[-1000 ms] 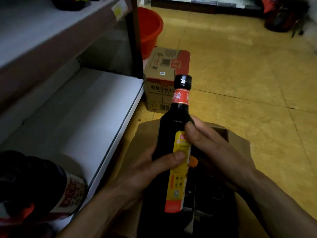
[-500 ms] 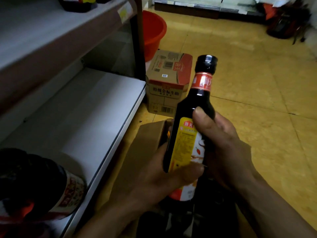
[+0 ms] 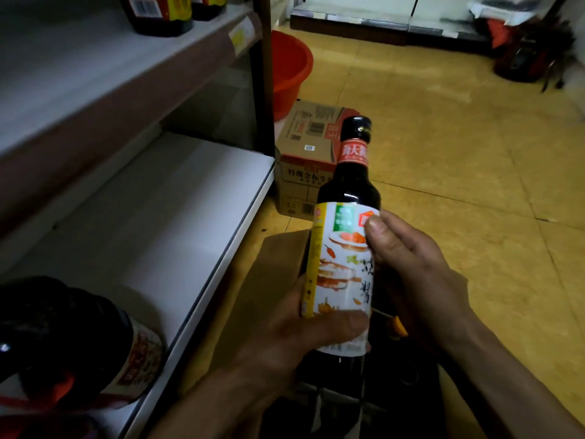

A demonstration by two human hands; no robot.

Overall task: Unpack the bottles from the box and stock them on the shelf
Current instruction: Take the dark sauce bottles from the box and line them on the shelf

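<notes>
1. I see the dark bottle (image 3: 345,248) held upright, leaning a little to the right, above the open box (image 3: 278,280) on the floor, just beside the lower shelf (image 3: 177,217).
2. My left hand (image 3: 304,337) grips the bottle low down: the thumb lies across the bottom of the white label, and the other fingers (image 3: 305,286) curl round its left edge, clamped on the glass.
3. My right hand (image 3: 411,274) holds it higher up from the right, thumb pressed on the upper part of the label; the rest of that hand wraps behind, so I cannot see those fingers.
4. The black cap (image 3: 357,128) and red neck band stand clear above both hands.
5. Another dark bottle (image 3: 79,343) rests at the near end of the lower shelf, well apart from the held one.
6. A sealed carton (image 3: 304,172) stands on the floor beyond the box, with a red basin (image 3: 291,71) behind it.
</notes>
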